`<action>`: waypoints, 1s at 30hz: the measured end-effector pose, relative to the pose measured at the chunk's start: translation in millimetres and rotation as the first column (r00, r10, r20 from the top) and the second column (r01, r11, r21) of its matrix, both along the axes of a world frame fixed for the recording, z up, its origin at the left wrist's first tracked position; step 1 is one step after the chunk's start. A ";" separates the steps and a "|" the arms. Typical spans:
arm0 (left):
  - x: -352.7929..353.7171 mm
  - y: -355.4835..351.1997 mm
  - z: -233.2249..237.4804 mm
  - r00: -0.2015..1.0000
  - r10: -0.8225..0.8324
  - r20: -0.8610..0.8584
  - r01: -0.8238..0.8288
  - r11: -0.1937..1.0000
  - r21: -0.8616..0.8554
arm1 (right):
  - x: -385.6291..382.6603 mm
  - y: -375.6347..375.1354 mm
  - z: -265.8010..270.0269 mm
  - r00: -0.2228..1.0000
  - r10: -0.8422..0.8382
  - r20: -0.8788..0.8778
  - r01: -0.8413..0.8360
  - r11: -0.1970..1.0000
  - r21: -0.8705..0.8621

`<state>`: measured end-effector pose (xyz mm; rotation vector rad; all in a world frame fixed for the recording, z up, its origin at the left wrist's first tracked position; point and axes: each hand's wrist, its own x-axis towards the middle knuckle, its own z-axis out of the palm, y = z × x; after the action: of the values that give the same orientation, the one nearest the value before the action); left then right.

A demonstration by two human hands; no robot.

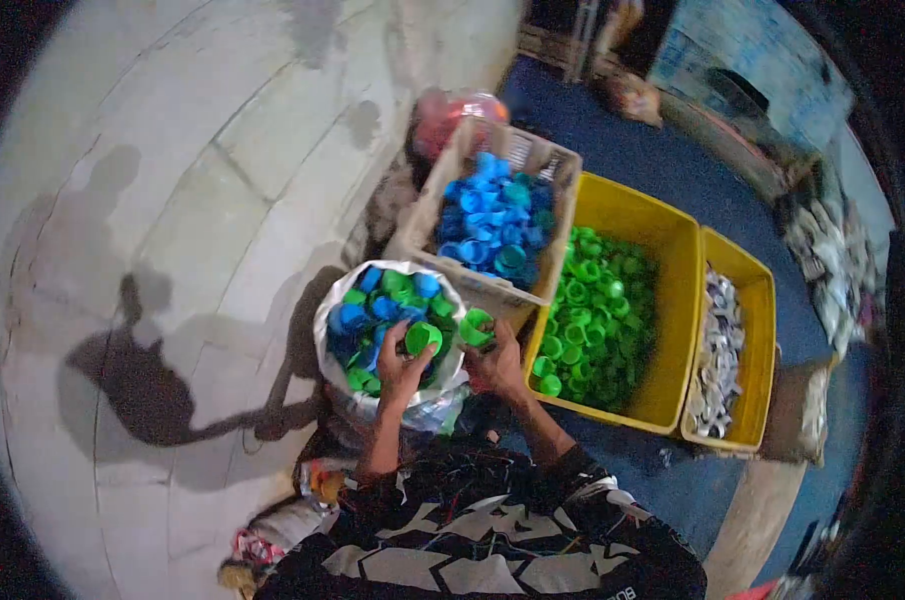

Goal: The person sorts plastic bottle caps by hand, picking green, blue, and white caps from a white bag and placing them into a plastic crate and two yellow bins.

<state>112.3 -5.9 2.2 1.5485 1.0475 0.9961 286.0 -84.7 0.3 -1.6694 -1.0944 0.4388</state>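
Note:
My left hand (401, 372) is closed round a green plastic cap (424, 339), whose open side faces up. It hovers over a white sack (323, 330) filled with mixed blue and green caps. Just right of the sack's rim, my right hand (497, 364) grips another green cap (475, 326), held between thumb and fingers. The two hands are close together but apart. Nearest to the right hand is a yellow bin (663, 408) holding many green caps (588, 320).
Beyond the sack stands a beige crate (423, 222) of blue caps (485, 225). A second yellow bin (768, 330) with white and grey pieces (718, 360) adjoins the first. A pale block wall (193, 200) rises on the left. Filled sacks (823, 255) lie far right.

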 end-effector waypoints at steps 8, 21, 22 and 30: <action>111.9 -36.8 -4.1 0.779 -0.456 -0.431 0.573 0.797 0.191 | 45.9 -131.4 -52.5 0.930 -0.356 0.087 0.365 0.923 -0.125; 258.5 -94.9 -9.2 0.620 -0.580 -0.528 0.779 0.537 0.325 | 167.4 -192.4 -26.2 0.560 -0.765 0.317 0.812 0.583 -0.029; 248.3 -96.0 -6.2 0.595 -0.602 -0.533 0.800 0.510 0.317 | 165.9 -193.7 -27.0 0.585 -0.774 0.244 0.802 0.596 -0.033; 118.9 -73.9 -31.2 0.743 -0.402 -0.535 0.590 0.772 0.239 | 129.2 -164.7 -89.7 0.720 -0.580 0.382 0.694 0.611 -0.381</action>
<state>231.1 -79.7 -29.0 2.3351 0.6589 0.4668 415.2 -249.4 -89.3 -2.4930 -0.4463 0.0465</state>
